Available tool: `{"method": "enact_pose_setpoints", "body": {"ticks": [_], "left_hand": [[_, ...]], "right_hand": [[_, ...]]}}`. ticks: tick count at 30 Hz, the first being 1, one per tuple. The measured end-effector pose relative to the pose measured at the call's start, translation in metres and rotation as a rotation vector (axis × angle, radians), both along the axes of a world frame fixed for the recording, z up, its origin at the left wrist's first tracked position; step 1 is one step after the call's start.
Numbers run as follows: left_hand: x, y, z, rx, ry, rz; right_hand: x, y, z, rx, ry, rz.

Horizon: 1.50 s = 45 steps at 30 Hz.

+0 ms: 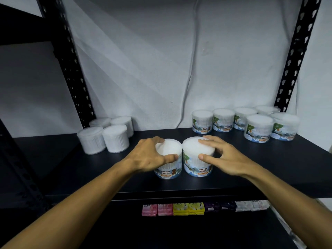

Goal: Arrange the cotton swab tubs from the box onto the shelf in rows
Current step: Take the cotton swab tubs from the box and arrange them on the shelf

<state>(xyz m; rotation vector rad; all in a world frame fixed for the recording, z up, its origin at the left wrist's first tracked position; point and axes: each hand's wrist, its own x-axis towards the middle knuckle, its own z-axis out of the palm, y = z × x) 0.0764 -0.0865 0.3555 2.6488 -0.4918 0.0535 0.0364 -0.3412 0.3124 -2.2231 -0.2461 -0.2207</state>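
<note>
Head view, dark shelf board (233,159) against a pale wall. 2 cotton bud tubs stand upright at the centre of the board, side by side and touching.

Left hand (150,155) reaches in from 7 o'clock and grips the left tub (168,169) from above: fingers curled over the far rim of the lid, thumb pressed on the near rim. Label reading "COTTON BUDS" faces the camera below the hand.

Right hand (224,157) comes in from 5 o'clock and holds the right tub (197,159): fingertips on the lid top, thumb against the upper side wall, remaining fingers curled round the far side. Same label facing front.

At 2 o'clock from the centre pair, a group of 6 labelled tubs (258,128) in 2 rows near the wall, 4 behind and 2 in front, close together.

At 10 o'clock, 4 tubs (106,137) in a tight cluster, plain white sides showing, no label visible from here.

Black perforated uprights (71,69) frame the shelf left and right. A thin cable (193,69) hangs down the wall behind.

At 6 o'clock, on the lower shelf, a row of small packs (188,208): pink, yellow, purple, white.
</note>
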Motion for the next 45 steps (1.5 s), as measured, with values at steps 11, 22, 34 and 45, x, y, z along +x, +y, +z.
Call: {"method": "enact_pose_setpoints", "body": {"ticks": [11, 22, 34, 45], "left_hand": [[0.000, 0.009, -0.001, 0.015, -0.035, -0.118], [0.000, 0.023, -0.020, 0.167, -0.283, -0.368], [0.024, -0.053, -0.025, 0.204, -0.302, -0.367], [0.069, -0.138, -0.020, 0.258, -0.308, -0.364]], "right_hand": [[-0.002, -0.003, 0.003, -0.156, -0.041, 0.017], [-0.010, 0.006, 0.002, -0.569, -0.356, 0.049], [0.008, -0.060, 0.008, -0.533, -0.239, -0.012], [0.050, -0.127, 0.017, -0.551, -0.188, -0.096]]}}
